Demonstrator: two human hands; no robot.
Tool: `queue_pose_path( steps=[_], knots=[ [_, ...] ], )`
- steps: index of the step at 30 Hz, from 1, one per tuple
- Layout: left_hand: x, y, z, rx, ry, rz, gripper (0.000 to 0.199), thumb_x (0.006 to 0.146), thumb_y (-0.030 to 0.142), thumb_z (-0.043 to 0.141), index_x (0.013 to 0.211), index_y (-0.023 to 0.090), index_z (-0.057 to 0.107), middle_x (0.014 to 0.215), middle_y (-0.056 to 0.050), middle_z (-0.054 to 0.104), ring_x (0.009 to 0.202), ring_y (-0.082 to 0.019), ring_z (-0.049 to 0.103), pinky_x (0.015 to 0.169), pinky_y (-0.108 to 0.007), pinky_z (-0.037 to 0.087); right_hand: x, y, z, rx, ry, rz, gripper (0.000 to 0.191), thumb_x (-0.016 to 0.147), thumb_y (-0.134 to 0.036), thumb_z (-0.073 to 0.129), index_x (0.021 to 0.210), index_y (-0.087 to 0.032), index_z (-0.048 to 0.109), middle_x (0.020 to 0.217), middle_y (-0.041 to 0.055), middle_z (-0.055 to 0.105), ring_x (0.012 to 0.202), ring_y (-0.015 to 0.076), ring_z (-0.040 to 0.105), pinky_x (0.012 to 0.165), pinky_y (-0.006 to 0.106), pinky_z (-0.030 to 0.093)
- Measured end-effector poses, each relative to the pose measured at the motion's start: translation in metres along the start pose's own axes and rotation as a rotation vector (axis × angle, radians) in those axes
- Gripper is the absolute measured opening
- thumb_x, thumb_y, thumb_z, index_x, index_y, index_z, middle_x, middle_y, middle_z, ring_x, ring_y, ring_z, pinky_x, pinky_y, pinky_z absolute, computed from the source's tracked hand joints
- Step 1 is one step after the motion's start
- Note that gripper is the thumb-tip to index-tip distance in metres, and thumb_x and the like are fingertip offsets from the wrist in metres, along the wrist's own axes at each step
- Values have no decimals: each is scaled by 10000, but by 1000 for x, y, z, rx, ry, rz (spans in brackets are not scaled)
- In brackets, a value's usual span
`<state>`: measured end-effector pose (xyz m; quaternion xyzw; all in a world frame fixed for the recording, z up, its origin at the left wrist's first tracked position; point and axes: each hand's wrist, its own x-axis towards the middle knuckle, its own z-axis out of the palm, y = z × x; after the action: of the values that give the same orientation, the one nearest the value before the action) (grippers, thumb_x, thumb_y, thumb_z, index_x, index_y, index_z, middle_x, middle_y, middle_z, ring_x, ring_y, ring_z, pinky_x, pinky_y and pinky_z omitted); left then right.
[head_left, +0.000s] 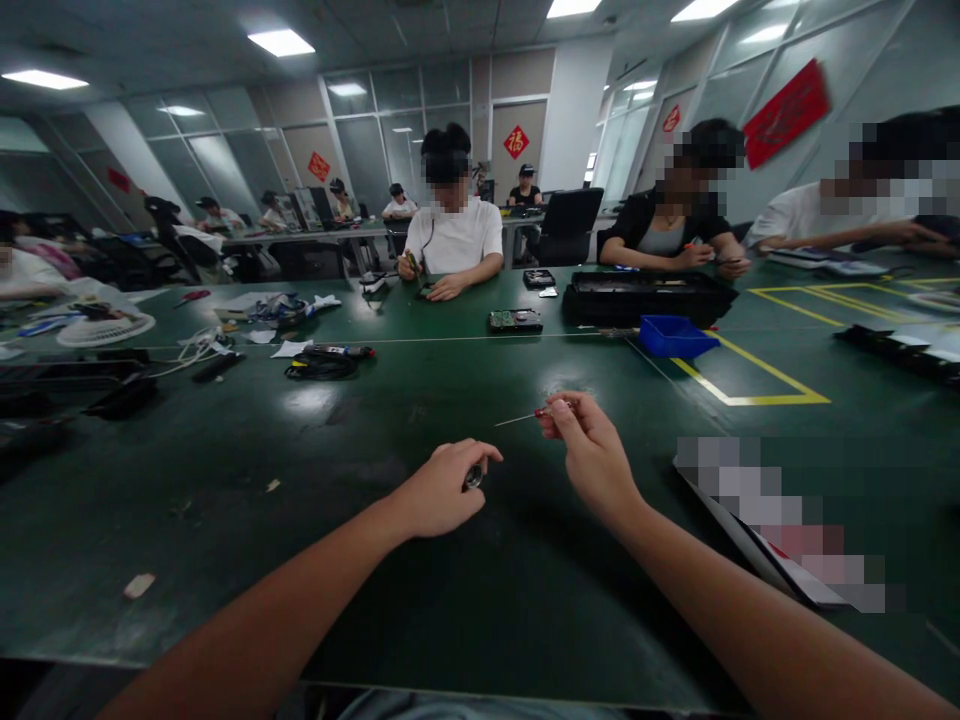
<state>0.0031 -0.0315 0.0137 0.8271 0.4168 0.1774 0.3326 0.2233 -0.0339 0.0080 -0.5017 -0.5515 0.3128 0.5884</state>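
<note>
My right hand (pixel 589 445) is closed round the red handle of a thin screwdriver (pixel 517 418), whose metal shaft points left over the table. My left hand (pixel 446 490) rests low over the green tabletop, its fingers curled round a small round metal part (pixel 473 476). Only one round face of that part shows, between thumb and fingers; the rest is hidden, and I cannot tell its exact kind. The screwdriver's tip is above and to the right of my left hand, apart from the part.
Across the green table (pixel 420 400) lie a hard drive (pixel 515 320), a blue bin (pixel 675 337), a long black tray (pixel 649 297) and a coiled black cable (pixel 326 363). A booklet (pixel 780 540) lies beside my right forearm. A person (pixel 454 235) works opposite; others sit at right.
</note>
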Motion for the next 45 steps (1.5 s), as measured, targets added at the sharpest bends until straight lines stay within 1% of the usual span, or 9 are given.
queue_pose_path(
  steps=[4, 7, 11, 17, 20, 30, 33, 37, 45],
  knots=[
    [4, -17, 5, 47, 91, 19, 518, 752, 16, 496, 1220, 217, 592, 1205, -87, 604, 1165, -256, 547, 1044, -421, 441, -1, -4, 1, -20, -34, 21, 298, 944, -501, 545, 1034, -230, 628, 928, 58, 689, 858, 213, 653, 803, 391, 540],
    [7, -22, 2, -27, 188, 22, 383, 867, 92, 526, 1221, 214, 603, 1225, -86, 614, 1142, -244, 583, 1028, -410, 478, -1, -11, 0, -92, -50, 13, 291, 950, -491, 538, 964, -219, 641, 835, 46, 681, 775, 199, 641, 739, 362, 531],
    [9, -25, -6, -46, 267, 69, 376, 869, 124, 634, 1222, 249, 650, 1263, -52, 622, 1198, -234, 576, 1094, -415, 443, -2, -17, -1, -99, -85, 0, 325, 926, -506, 575, 800, -214, 639, 702, 23, 645, 656, 174, 595, 635, 326, 489],
    [11, -33, -4, -56, 312, 0, 450, 866, 159, 680, 1304, 246, 617, 1274, -55, 646, 1192, -244, 586, 1084, -436, 446, -3, -15, 0, 170, -107, 1, 287, 903, -473, 619, 1005, -212, 685, 837, 41, 711, 772, 193, 662, 763, 374, 548],
    [11, -34, -4, -56, 312, 14, 377, 881, 202, 679, 1254, 247, 649, 1255, -52, 656, 1186, -247, 585, 1073, -441, 448, -4, -15, 0, 154, -111, 26, 298, 907, -467, 618, 1049, -213, 684, 918, 61, 735, 835, 207, 688, 806, 393, 559],
    [10, -31, -6, -52, 278, 51, 421, 904, 235, 663, 1321, 271, 618, 1276, -53, 649, 1201, -247, 582, 1090, -444, 429, -6, -13, 0, 5, -151, 5, 297, 919, -486, 597, 1048, -231, 677, 949, 60, 752, 890, 224, 712, 815, 391, 554],
    [10, -31, -7, -49, 280, 54, 422, 897, 226, 669, 1315, 267, 621, 1269, -51, 650, 1195, -248, 583, 1084, -440, 431, -6, -18, -2, -150, -143, 0, 310, 918, -514, 592, 895, -222, 693, 799, 40, 736, 731, 203, 682, 665, 340, 514],
    [10, -32, -7, -46, 284, 65, 420, 895, 224, 676, 1309, 272, 622, 1257, -40, 653, 1187, -233, 585, 1075, -416, 436, -6, -23, -5, -342, -135, -4, 447, 904, -572, 591, 619, -228, 588, 530, -15, 598, 481, 146, 525, 497, 292, 376],
    [10, -30, -8, -44, 280, 47, 420, 882, 217, 672, 1298, 258, 635, 1249, -58, 659, 1168, -246, 596, 1072, -440, 447, -6, -22, -3, -351, -134, -78, 423, 875, -577, 622, 630, -232, 600, 533, -22, 568, 481, 139, 479, 471, 280, 326]
  ],
)
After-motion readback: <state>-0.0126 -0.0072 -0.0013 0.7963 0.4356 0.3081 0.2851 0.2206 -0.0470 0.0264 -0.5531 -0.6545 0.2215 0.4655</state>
